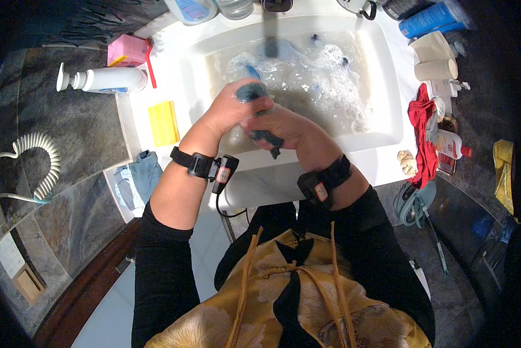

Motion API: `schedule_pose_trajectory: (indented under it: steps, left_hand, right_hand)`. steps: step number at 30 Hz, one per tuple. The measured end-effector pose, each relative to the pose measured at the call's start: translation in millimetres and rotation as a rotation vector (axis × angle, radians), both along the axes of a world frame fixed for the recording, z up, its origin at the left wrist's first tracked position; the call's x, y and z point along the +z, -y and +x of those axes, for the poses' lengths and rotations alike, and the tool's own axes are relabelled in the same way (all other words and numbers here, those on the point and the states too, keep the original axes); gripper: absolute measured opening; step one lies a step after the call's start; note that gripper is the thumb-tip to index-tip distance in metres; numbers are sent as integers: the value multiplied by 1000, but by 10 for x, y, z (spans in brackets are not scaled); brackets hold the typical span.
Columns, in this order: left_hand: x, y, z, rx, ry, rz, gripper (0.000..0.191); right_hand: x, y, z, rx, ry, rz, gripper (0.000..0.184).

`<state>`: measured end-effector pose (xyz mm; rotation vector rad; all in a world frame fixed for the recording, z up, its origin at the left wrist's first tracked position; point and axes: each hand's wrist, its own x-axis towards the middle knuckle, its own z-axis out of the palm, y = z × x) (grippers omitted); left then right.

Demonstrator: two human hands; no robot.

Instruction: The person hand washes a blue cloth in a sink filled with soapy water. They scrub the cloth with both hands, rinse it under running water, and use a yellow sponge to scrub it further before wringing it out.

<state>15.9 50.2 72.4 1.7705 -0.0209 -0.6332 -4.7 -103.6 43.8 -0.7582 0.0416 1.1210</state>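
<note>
My left hand and my right hand meet above the near left part of a white sink. Both grip a wet dark teal cloth; parts of it show between the fingers and hang below my right hand. The sink holds cloudy water with white suds. Several pieces of cloth lie in the water, among them a pale blue one near the faucet. Whether the blue bit beyond my left hand belongs to the held cloth, I cannot tell.
Left of the sink are a yellow cloth, a white pump bottle, a pink box and folded blue-grey cloth. On the right rim lie a red cloth, a beige crumpled cloth and a white bottle with red cap.
</note>
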Motion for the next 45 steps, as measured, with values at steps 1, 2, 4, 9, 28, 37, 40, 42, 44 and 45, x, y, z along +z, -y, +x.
schedule_pose_trajectory:
  steps: [1, 2, 4, 9, 28, 37, 40, 42, 44, 45]
  left_hand:
    - [14, 13, 14, -37, 51, 129, 33]
    - [21, 29, 26, -69, 133, 245, 25]
    - [14, 69, 37, -63, 146, 311, 23]
    - [-91, 153, 17, 32, 175, 367, 28]
    - [89, 159, 40, 662, -141, -737, 28]
    - [130, 145, -65, 130, 208, -162, 20]
    - [160, 131, -120, 133, 166, -65, 15]
    - [170, 134, -126, 125, 109, -41, 13]
    - [169, 146, -123, 115, 72, 28, 11]
    - [168, 147, -116, 115, 98, -54, 11]
  right_hand:
    - [5, -12, 0, -8, 49, -74, 20]
    - [11, -28, -5, -18, 98, -148, 18]
    - [19, -47, -3, -17, 273, -275, 18]
    - [-28, -158, -24, -192, 742, -522, 28]
    - [-353, 135, 1, -32, -440, 464, 71]
    - [-75, 141, -14, -145, -346, 376, 74]
    - [34, 151, -9, -36, -69, 182, 51]
    - [58, 102, -19, 51, 24, 32, 35]
    - [62, 40, -34, 103, 93, -33, 29]
    - [61, 8, -41, 131, 128, -58, 27]
